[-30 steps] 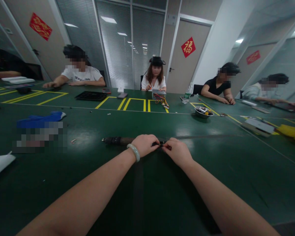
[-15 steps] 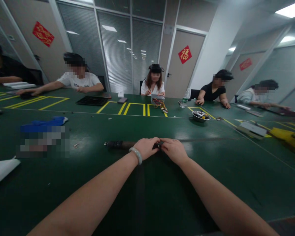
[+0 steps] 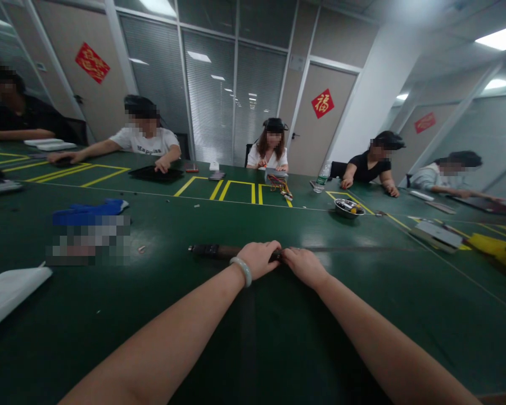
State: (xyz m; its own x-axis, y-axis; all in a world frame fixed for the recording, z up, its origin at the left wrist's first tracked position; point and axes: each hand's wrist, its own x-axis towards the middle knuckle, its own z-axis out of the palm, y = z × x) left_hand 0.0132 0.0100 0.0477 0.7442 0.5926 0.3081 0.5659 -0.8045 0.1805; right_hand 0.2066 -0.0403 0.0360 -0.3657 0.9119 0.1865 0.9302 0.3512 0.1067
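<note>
Right hand [image 3: 306,269] now nearer left hand [image 3: 259,260], both at dark rod-shaped tool [image 3: 225,252].

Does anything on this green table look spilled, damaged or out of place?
I see no spill or clear damage. A small pale scrap lies loose on the table, left of the dark rod under the left hand; it looks stray. Coloured wires by the grey box look untidily tangled.

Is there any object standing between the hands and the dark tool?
Nothing visible does: the left hand lies on the dark tool, and the right hand is at its right end. The exact contact is hidden.
</note>
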